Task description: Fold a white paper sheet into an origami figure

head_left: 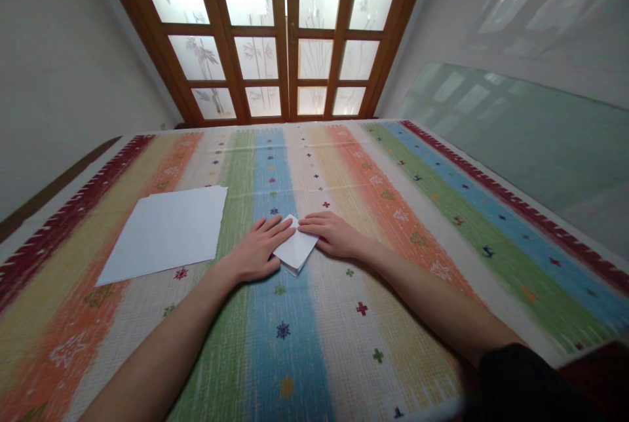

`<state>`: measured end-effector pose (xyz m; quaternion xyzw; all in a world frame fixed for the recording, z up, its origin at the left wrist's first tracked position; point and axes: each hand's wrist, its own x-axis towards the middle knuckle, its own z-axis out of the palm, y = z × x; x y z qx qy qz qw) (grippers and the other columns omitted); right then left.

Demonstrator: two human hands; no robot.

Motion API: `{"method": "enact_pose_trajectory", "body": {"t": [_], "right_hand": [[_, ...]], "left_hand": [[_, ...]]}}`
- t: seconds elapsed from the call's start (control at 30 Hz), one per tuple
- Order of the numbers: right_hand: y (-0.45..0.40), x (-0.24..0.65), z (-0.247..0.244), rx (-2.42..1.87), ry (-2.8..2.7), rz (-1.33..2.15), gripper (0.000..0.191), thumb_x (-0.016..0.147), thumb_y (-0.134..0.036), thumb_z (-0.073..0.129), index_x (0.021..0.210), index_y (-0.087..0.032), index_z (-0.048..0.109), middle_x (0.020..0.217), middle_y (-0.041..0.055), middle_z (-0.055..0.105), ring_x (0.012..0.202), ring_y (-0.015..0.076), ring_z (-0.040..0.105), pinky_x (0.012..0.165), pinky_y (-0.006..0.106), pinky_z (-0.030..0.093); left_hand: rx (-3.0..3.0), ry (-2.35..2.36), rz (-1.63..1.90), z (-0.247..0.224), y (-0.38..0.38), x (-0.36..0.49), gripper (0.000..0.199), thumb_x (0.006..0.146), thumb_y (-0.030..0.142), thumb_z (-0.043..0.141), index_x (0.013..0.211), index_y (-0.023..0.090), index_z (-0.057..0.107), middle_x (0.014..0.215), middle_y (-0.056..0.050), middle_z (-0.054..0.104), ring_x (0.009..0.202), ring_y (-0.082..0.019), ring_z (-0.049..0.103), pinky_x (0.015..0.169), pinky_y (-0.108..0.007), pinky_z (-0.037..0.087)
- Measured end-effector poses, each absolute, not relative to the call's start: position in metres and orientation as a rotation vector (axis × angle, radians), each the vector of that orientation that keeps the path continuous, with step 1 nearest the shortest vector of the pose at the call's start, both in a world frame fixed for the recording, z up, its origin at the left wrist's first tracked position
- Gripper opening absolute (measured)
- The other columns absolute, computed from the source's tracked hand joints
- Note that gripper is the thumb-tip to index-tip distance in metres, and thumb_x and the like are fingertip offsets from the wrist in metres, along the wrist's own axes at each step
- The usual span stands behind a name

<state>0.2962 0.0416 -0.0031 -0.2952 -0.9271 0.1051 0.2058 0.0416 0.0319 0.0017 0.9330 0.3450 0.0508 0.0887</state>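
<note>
A small folded piece of white paper (295, 253) lies on the striped tablecloth, one corner pointing towards me. My left hand (256, 248) rests flat on the cloth at its left, fingers outstretched, with the fingertips on the paper's upper left part. From the other side, my right hand (335, 233) lies palm down with its fingers stretched over the paper's upper right edge. Its thumb is hidden. Layers show at the paper's near corner; the parts under my fingers are covered.
Several larger white sheets (167, 229) lie in a loose stack to the left. The striped tablecloth (282, 369) covers the table. Beyond the far edge stand wooden doors (289, 32) with frosted panes. A pale green panel (521, 140) is on the right wall.
</note>
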Motion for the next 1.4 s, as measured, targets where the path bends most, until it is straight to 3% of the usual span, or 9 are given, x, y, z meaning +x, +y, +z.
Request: {"method": "enact_pose_trajectory", "body": {"t": [0.1,0.23,0.4,0.57,0.7,0.97,1.1,1.27,1.4], "right_hand": [[0.04,0.299,-0.004,-0.818,-2.62,0.298,0.042,0.082,-0.019,0.057,0.123,-0.016,0.064,0.129,0.0131,0.064,0.124,0.0261,0.056,0.106,0.045,0.042],[0.039,0.301,-0.004,-0.807,-2.643,0.311,0.05,0.081,-0.041,0.067,0.124,-0.014,0.063,0.13,0.0158,0.063,0.125,0.029,0.055,0.107,0.046,0.04],[0.038,0.299,-0.005,-0.807,-2.634,0.259,0.056,0.08,-0.052,0.068,0.122,-0.015,0.064,0.129,0.017,0.063,0.123,0.0299,0.056,0.105,0.048,0.041],[0.033,0.293,-0.003,-0.846,-2.612,0.204,0.049,0.08,-0.049,0.07,0.114,-0.015,0.067,0.124,0.0168,0.066,0.119,0.0302,0.059,0.102,0.048,0.042],[0.025,0.289,-0.003,-0.921,-2.594,0.156,0.044,0.082,-0.05,0.068,0.11,-0.016,0.067,0.12,0.0164,0.067,0.115,0.0304,0.06,0.102,0.05,0.04],[-0.003,0.292,0.0,-1.046,-2.659,-0.035,0.035,0.095,-0.036,0.049,0.113,-0.01,0.064,0.113,0.0197,0.067,0.109,0.0297,0.06,0.1,0.048,0.041],[-0.014,0.301,0.0,-1.044,-2.68,-0.067,0.036,0.097,-0.032,0.045,0.115,-0.007,0.063,0.115,0.0211,0.067,0.109,0.0304,0.06,0.103,0.05,0.039],[-0.021,0.305,0.004,-1.097,-2.598,0.077,0.028,0.093,-0.032,0.051,0.11,-0.014,0.065,0.115,0.0171,0.068,0.108,0.0288,0.062,0.105,0.051,0.038],[-0.016,0.3,0.005,-1.23,-2.384,0.295,0.031,0.088,-0.037,0.06,0.112,-0.017,0.063,0.111,0.0131,0.069,0.104,0.0278,0.062,0.096,0.048,0.044]], "left_hand": [[2.749,0.978,0.054,0.005,0.032,0.039,0.073,0.084,0.047,0.056,0.149,0.021,0.037,0.159,-0.009,0.027,0.147,-0.032,0.021,0.118,-0.054,0.014],[2.701,0.97,0.094,0.003,0.035,0.039,0.076,0.086,0.066,0.048,0.148,0.022,0.038,0.158,-0.01,0.031,0.147,-0.032,0.021,0.117,-0.054,0.016],[2.775,1.082,0.166,-0.005,0.036,0.047,0.063,0.093,0.058,0.043,0.145,0.023,0.043,0.153,-0.01,0.04,0.144,-0.032,0.027,0.116,-0.054,0.017],[2.819,1.072,0.047,-0.004,0.034,0.054,0.075,0.089,0.06,0.049,0.151,0.023,0.031,0.158,-0.011,0.03,0.147,-0.037,0.019,0.115,-0.06,0.013],[2.804,1.127,0.006,0.0,0.036,0.054,0.085,0.083,0.067,0.052,0.152,0.021,0.03,0.158,-0.014,0.028,0.146,-0.037,0.021,0.115,-0.059,0.012],[2.808,1.12,-0.012,0.001,0.049,0.047,0.088,0.082,0.071,0.051,0.151,0.02,0.032,0.155,-0.014,0.036,0.145,-0.035,0.027,0.116,-0.057,0.009],[2.814,1.062,-0.047,0.001,0.054,0.042,0.083,0.087,0.07,0.044,0.152,0.021,0.029,0.156,-0.012,0.033,0.146,-0.036,0.022,0.116,-0.058,0.005],[2.805,0.981,-0.112,0.005,0.059,0.038,0.078,0.091,0.066,0.039,0.154,0.022,0.025,0.158,-0.011,0.03,0.147,-0.035,0.019,0.116,-0.058,0.002],[2.8,1.008,-0.12,0.003,0.06,0.039,0.081,0.089,0.067,0.042,0.154,0.022,0.023,0.158,-0.011,0.028,0.148,-0.036,0.016,0.115,-0.06,0.003]]}}
